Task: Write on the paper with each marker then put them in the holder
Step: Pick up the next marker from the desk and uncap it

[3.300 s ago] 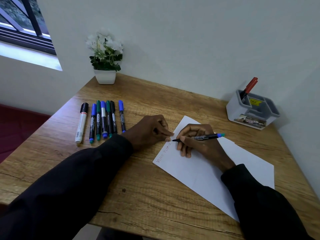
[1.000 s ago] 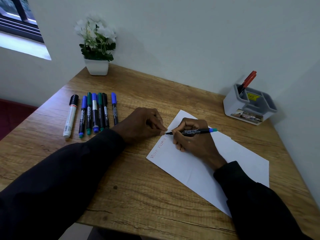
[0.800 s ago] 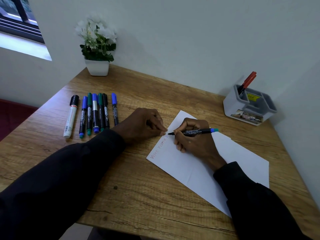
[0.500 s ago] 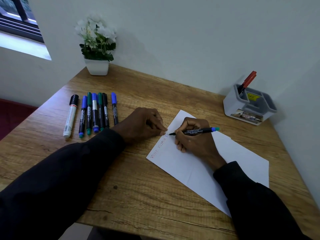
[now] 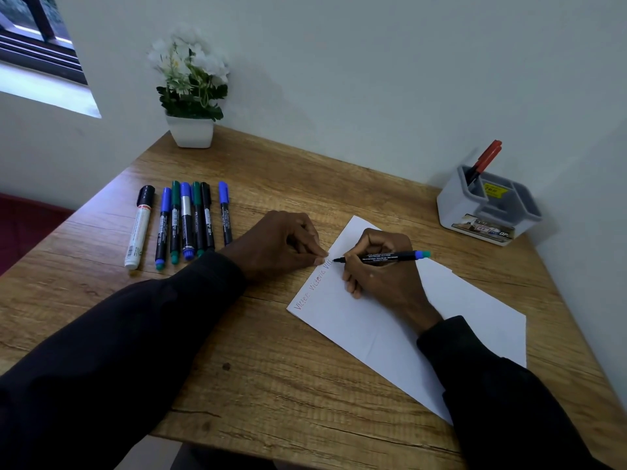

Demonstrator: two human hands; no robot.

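Beneath the right hand (image 5: pixel 383 281) gripping a marker (image 5: pixel 390 256), paper (image 5: pixel 356 329) partly hidden.

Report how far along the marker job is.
Done: red writing on the white paper sheet; red markers stand in the grey-and-white plastic holder. In hand: the right hand grips a black blue-ended marker, tip at the paper. Left: seven capped markers lying on the wooden desk.

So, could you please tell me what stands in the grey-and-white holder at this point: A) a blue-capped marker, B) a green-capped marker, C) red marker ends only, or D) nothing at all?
C: only red marker ends poke out of the holder, in its back-left compartment. The capped markers lie in a row on the table, and the right hand grips a black marker.
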